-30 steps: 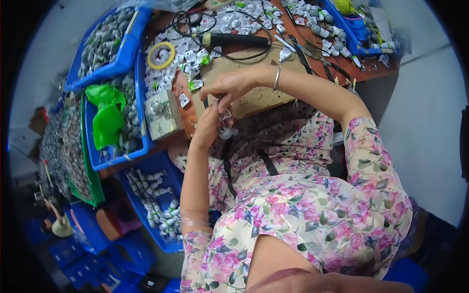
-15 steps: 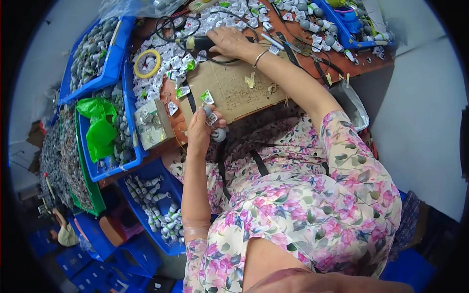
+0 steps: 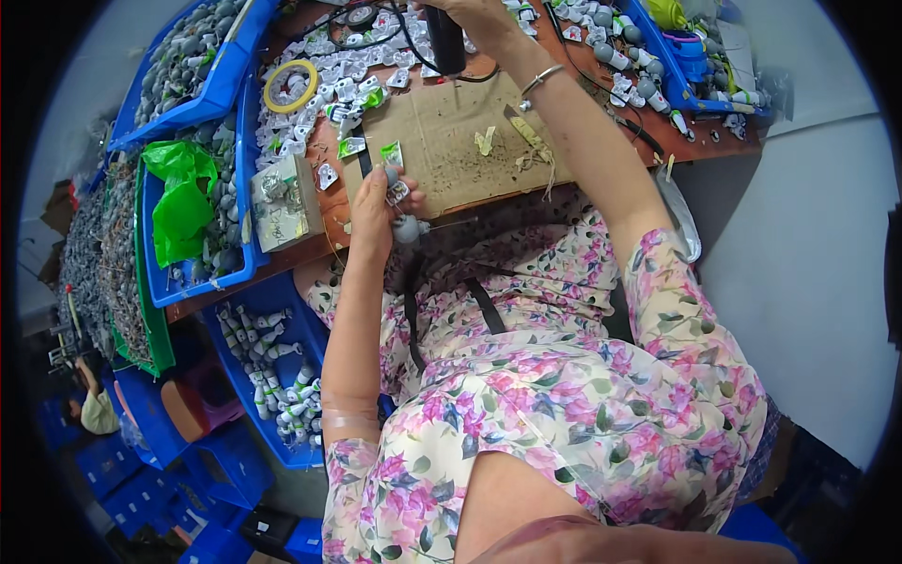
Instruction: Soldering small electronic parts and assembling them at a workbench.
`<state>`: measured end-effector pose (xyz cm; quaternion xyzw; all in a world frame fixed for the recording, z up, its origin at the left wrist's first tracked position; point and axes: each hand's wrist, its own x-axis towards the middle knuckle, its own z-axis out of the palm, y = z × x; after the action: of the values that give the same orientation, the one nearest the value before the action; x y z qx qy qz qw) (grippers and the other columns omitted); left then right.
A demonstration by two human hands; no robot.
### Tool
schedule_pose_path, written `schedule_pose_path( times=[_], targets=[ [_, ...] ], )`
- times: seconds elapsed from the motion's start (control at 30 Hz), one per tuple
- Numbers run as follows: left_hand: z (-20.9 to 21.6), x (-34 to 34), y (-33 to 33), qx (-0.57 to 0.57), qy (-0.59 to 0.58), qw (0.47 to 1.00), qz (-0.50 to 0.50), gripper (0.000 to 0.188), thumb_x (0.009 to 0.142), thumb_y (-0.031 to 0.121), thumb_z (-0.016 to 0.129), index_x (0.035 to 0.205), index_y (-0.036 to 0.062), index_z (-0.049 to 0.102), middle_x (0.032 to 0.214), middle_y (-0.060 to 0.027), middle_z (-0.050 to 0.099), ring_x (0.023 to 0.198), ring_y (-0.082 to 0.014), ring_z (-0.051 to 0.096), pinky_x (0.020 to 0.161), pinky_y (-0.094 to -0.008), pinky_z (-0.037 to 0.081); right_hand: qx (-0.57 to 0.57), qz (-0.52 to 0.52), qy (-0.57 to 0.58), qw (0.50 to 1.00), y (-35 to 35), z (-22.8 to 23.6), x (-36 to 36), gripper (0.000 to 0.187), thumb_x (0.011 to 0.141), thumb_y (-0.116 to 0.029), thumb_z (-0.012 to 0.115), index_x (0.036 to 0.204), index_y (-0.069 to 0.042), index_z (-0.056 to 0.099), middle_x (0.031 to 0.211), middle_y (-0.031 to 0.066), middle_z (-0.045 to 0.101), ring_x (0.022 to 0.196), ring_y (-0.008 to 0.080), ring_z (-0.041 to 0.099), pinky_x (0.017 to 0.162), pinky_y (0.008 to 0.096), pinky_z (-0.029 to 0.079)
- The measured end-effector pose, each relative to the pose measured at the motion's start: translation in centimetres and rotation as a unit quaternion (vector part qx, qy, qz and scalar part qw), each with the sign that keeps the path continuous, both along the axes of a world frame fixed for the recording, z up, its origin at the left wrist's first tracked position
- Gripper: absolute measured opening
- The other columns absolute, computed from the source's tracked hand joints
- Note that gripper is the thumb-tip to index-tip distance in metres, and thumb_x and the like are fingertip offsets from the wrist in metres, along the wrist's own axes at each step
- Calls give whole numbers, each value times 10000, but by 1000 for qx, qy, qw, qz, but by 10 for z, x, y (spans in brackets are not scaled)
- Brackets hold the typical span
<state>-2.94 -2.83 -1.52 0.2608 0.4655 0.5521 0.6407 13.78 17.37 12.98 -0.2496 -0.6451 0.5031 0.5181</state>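
Head view: note the black tool, flat half a second ago, now upright, grip of the right hand closed on it, at the far edge of the cardboard; note the white shell, still pinched in the left hand by the cardboard's near-left corner, hence tool and part held together.

Reddish-brown table: cardboard sheet, small white pieces, apparently plastic.

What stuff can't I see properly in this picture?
In the head view:
Right hand: fingers mostly cut off by the top edge, grip unclear.
Black tool: upper end hidden by that hand or edge.
Small white part: partly covered by the left hand.
Blue bin: some contents hidden beneath the green bag.
Distant person: too small and blurred.
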Motion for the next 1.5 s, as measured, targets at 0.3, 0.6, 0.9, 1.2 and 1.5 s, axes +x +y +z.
schedule_pose_path(
  times=[0.3,0.6,0.9,1.2,1.5],
  targets=[
    [0,11,20,-3,-29,999,22,404,1014,375,449,1145,-3,501,930,-125,637,781,-245,661,715,-355,549,148,-147,18,978,-19,-30,-9,588,860,-92,676,1339,-33,341,1152,134,482,1003,249,514,864,340,450],
    [3,19,17,10,-29,999,31,400,1018,375,440,1145,-2,480,920,-119,610,802,-221,663,710,-320,555,169,-142,21,975,-18,-38,-11,538,837,-56,684,1275,-49,370,1037,86,501,881,196,507,766,300,452],
    [3,21,16,14,-15,997,79,385,1024,374,421,1127,9,483,1009,-142,624,803,-202,662,733,-319,553,147,-65,65,985,-65,-13,-19,469,913,-213,677,1254,-119,369,905,2,515,735,87,531,627,227,461],
    [8,22,12,28,-29,996,76,382,1034,362,386,1117,1,481,1126,-191,625,846,-219,679,720,-304,560,167,-33,59,984,-95,-16,-37,486,905,-237,685,1243,-80,373,907,19,502,704,88,507,599,223,431],
    [7,19,11,25,-41,996,71,422,1031,392,382,1116,-12,470,1107,-193,632,909,-247,685,733,-309,566,140,-22,55,988,-106,-19,-43,539,898,-198,687,1287,-86,331,933,31,503,740,99,529,619,233,450]
  ],
)
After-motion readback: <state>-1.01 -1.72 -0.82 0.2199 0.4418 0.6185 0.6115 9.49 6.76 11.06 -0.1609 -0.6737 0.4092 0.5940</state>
